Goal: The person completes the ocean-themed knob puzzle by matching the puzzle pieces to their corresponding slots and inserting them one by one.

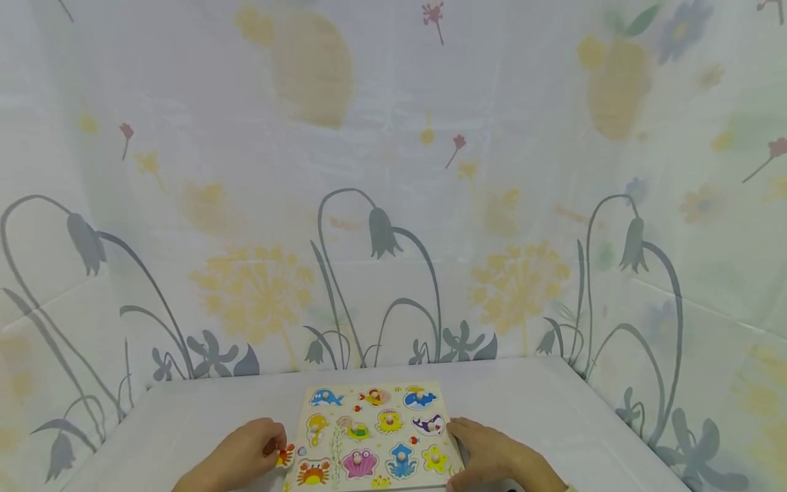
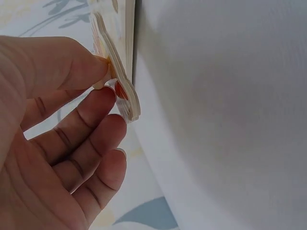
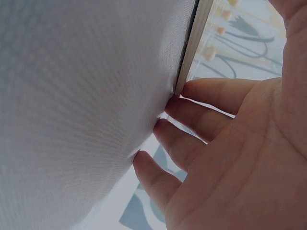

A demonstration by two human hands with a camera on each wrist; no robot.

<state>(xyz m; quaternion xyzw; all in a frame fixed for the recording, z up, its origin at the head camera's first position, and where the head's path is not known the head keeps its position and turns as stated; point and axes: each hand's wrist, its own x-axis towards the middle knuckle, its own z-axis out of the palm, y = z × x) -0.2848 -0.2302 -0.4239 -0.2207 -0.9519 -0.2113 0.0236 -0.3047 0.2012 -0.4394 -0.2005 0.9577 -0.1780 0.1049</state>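
Note:
A wooden knob puzzle board (image 1: 335, 447) with sea animals lies flat on the table. Left of its front corner, my left hand (image 1: 246, 447) pinches an orange-red crab puzzle piece (image 1: 285, 455) between thumb and fingers. In the left wrist view that piece (image 2: 117, 67) is seen edge-on, upright near the board's side. A crab picture (image 1: 313, 472) shows on the board at the front left, with no knob that I can make out. My right hand (image 1: 492, 454) rests at the board's right front corner. In the right wrist view its fingers (image 3: 211, 93) are fairly straight, touching the board's edge and the white tabletop.
Other pieces with round knobs sit in the board, among them a pink shell (image 1: 359, 465), a blue squid (image 1: 402, 462) and a yellow star (image 1: 435, 460). The white table (image 1: 522, 389) extends around it. A flower-printed curtain (image 1: 393, 294) stands behind and at both sides.

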